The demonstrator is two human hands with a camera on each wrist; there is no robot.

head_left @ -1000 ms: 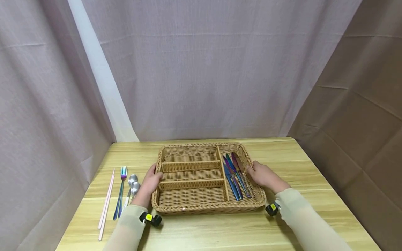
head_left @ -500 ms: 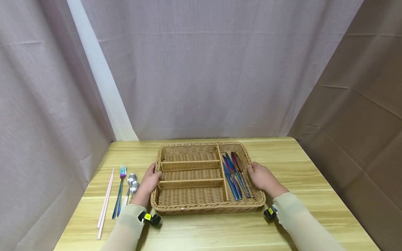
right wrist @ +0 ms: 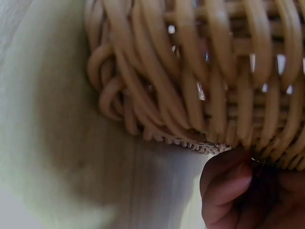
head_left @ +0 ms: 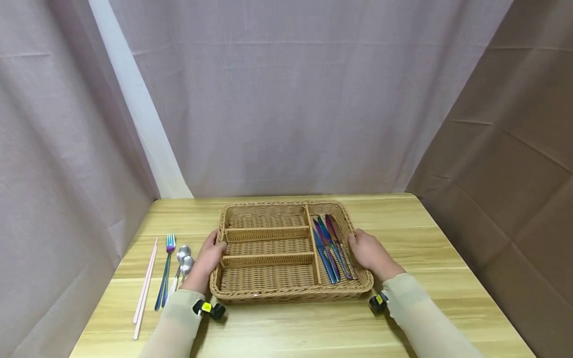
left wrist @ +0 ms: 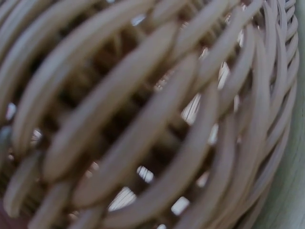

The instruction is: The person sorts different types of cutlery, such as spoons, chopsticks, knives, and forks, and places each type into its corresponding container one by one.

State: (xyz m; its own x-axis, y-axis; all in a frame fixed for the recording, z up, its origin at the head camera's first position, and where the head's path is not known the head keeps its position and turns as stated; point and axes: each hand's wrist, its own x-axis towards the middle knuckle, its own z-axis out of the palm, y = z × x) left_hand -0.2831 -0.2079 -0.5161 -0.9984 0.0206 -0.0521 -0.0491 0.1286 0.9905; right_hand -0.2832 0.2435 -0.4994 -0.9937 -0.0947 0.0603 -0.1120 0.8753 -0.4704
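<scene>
A woven wicker cutlery basket (head_left: pixel 291 296) lies in the middle of the wooden table in the head view. My left hand (head_left: pixel 209 258) grips its left side, thumb over the rim. At the opposite side my right hand (head_left: pixel 370 252) holds the basket, thumb at the rim. In the right wrist view, curled fingers (right wrist: pixel 226 191) reach under the basket's edge. Weave (left wrist: pixel 143 119) fills most of the left wrist view. Several table knives (head_left: pixel 329 248), some with iridescent blades, lie in the right compartment. The three long compartments to their left show bare wicker.
Left of the basket, on the table (head_left: pixel 286 333), lie two spoons (head_left: pixel 184 261) close to my left hand. Beside them are iridescent forks (head_left: pixel 167 268), partly overlapping, and pink chopsticks (head_left: pixel 145 291) further left. Grey curtains (head_left: pixel 277 99) stand behind the table.
The whole head view has shifted a little, so everything appears slightly further left. Both hands keep their grip, and the basket shows no clear movement against the table.
</scene>
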